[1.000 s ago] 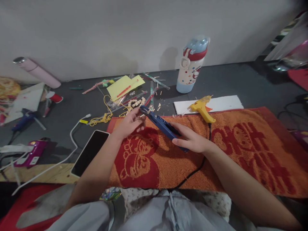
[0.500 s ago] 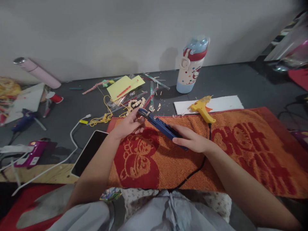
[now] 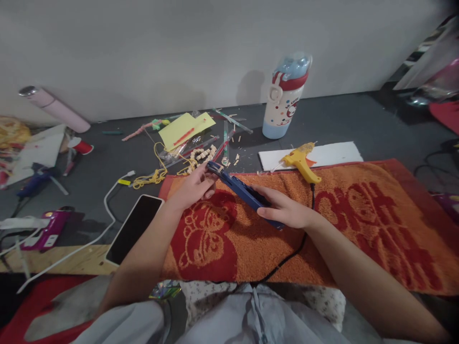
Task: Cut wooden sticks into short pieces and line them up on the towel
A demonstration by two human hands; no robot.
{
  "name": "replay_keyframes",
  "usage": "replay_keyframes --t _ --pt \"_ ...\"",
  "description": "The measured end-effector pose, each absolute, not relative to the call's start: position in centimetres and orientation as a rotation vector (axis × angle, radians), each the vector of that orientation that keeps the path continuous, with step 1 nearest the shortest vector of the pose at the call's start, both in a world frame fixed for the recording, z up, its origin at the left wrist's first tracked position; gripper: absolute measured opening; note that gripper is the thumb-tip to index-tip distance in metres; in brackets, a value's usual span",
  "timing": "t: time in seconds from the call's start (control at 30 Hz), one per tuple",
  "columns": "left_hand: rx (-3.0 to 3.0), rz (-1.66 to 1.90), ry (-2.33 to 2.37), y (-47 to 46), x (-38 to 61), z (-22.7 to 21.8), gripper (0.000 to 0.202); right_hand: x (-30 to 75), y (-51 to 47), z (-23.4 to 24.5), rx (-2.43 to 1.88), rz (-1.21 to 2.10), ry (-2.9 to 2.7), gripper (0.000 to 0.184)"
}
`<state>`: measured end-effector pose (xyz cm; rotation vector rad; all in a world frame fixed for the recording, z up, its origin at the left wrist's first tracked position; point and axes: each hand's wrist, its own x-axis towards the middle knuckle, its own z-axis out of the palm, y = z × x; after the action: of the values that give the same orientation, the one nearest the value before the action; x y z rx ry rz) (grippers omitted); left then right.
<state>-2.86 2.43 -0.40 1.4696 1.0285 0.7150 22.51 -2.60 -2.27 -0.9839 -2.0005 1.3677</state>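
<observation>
- Lying left of the work, a dark-screened phone [image 3: 136,229] sits on the desk [image 3: 358,119], partly behind the left forearm.
- Next comes the left hand [image 3: 195,186], its fingers curled in at the upper-left end of a long blue tool [image 3: 242,188]. Fingertips and tool meet or nearly meet there; whether they pinch it, I cannot tell.
- The blue tool spans the space between both hands, above the orange towel [image 3: 265,248]. Its long axis runs on a slant, from the far left down to the near right, so from the left hand it lies to the right and toward the body.
- Clamped round the lower-right end is the right hand [image 3: 283,208], thumb on the near side, fingers over the far side. From this hand, the tool reaches left and away from the body. This is the hand with the clear hold; each hand is nearest its own end, and the middle stretch is uncovered.
- Farther right, past the tool and apart from both hands, a yellow glue gun [image 3: 303,160] rests across a white board [image 3: 337,155] and the towel's far edge.
</observation>
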Motion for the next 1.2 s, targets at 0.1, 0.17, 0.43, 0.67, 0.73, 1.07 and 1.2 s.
replay_keyframes --t 0.1,0.17,0.43,0.67,0.73,1.07,1.2 --pt "1.610 0.752 1.089 2.8 -3.0 -0.7 0.029 22.4 -2.6 -2.5 -0.989 1.371 -1.958 0.057" --pt "1.740 0.892 1.199 2.9 -3.0 -0.7 0.030 22.2 -2.5 -2.7 -1.007 1.363 -1.902 0.057" --pt "2.053 1.263 1.430 -0.7 -0.2 0.6 0.021 21.3 -2.3 -3.8 -1.109 1.262 -1.638 0.061" --pt "1.607 0.956 1.110 -2.3 2.9 -2.0 0.045 20.6 -2.8 -3.1 -0.972 1.281 -1.718 0.063" --pt "1.598 0.954 1.080 -2.2 3.0 -2.3 0.047 20.6 -2.9 -2.9 -0.979 1.280 -1.756 0.063" --pt "1.689 0.936 1.176 -2.1 2.5 -2.1 0.041 20.4 -2.8 -2.7 -1.004 1.446 -1.697 0.067" --pt "1.770 1.211 1.407 -0.8 1.0 -0.9 0.033 20.7 -2.7 -2.8 -1.031 1.452 -1.677 0.071"
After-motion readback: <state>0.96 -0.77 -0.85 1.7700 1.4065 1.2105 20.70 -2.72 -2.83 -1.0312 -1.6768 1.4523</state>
